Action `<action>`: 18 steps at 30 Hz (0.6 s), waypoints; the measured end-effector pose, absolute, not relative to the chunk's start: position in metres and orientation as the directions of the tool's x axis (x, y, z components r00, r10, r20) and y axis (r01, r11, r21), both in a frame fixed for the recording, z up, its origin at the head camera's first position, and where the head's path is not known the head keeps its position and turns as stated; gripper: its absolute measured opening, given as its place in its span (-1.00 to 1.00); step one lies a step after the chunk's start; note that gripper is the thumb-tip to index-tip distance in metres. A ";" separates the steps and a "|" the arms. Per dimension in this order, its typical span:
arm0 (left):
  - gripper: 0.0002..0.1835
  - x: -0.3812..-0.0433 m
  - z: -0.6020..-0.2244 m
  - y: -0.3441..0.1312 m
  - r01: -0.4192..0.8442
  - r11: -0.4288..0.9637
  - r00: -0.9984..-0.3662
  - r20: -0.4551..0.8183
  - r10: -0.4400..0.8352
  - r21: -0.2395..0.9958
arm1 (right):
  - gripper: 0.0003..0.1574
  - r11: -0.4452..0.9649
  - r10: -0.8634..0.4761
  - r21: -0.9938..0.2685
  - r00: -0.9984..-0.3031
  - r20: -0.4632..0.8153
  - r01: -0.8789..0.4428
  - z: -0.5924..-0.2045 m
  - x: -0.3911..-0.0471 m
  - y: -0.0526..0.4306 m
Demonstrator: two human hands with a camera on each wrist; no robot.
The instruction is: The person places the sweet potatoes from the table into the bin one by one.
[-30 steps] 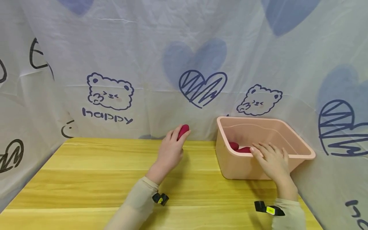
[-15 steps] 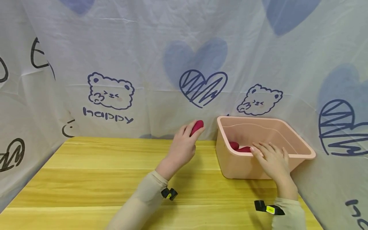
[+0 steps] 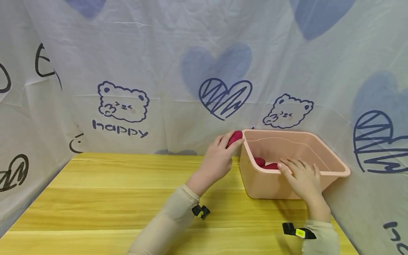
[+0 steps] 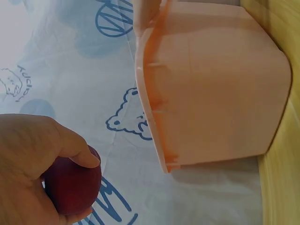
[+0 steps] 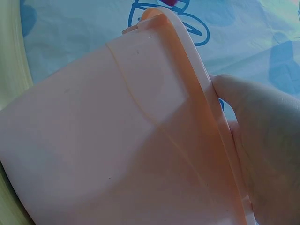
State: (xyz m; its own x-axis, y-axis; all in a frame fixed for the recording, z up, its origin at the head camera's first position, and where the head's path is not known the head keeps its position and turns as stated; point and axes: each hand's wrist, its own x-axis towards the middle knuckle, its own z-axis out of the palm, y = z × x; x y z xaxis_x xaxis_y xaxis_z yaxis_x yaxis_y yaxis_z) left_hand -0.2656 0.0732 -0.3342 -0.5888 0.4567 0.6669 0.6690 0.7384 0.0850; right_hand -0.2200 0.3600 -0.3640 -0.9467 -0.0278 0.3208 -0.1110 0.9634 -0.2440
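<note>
A smooth, dark red, rounded object [image 3: 234, 138] is held in my left hand [image 3: 216, 159], raised over the table beside the bin's back left corner. In the left wrist view the thumb lies across this rounded object [image 4: 72, 185]; its kind does not show. My right hand [image 3: 301, 179] rests over the near rim of a pink plastic bin [image 3: 267, 186], fingers reaching past the edge. The right wrist view has the thumb [image 5: 227, 89] at the bin's rim. Inside the bin lie two dark red pieces [image 3: 259, 162], partly hidden by the near wall.
The bin stands at the right of a yellow wood-grain table [image 3: 111, 198], close to the curtain. Behind and at both sides hangs a pale curtain [image 3: 178, 71] printed with hearts and bears. Each wrist wears a black strap mount.
My left hand has moved right with the dark red rounded object, from over the middle of the table to the bin's left corner. The right hand and the bin have stayed put.
</note>
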 end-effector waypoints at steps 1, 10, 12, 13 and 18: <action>-0.39 -0.266 -0.333 0.076 0.668 0.739 -0.591 0.662 0.461 0.082 | -0.23 0.964 -0.026 -0.244 -0.948 0.318 -0.109 -0.364 -0.220 0.360; -0.47 -0.265 -0.322 0.101 0.692 0.718 -0.577 0.659 0.482 0.081 | -0.23 0.964 -0.020 -0.245 -0.949 0.314 -0.101 -0.365 -0.219 0.360; -0.47 -0.267 -0.320 0.107 0.693 0.716 -0.577 0.658 0.483 0.082 | -0.23 0.965 -0.020 -0.244 -0.950 0.312 -0.100 -0.365 -0.219 0.360; -0.48 -0.268 -0.319 0.109 0.696 0.713 -0.578 0.658 0.483 0.088 | -0.23 0.965 -0.020 -0.243 -0.950 0.313 -0.100 -0.365 -0.220 0.360; -0.46 -0.271 -0.316 0.121 0.687 0.715 -0.620 0.619 0.483 0.130 | -0.23 0.965 -0.023 -0.241 -0.947 0.319 -0.105 -0.365 -0.220 0.361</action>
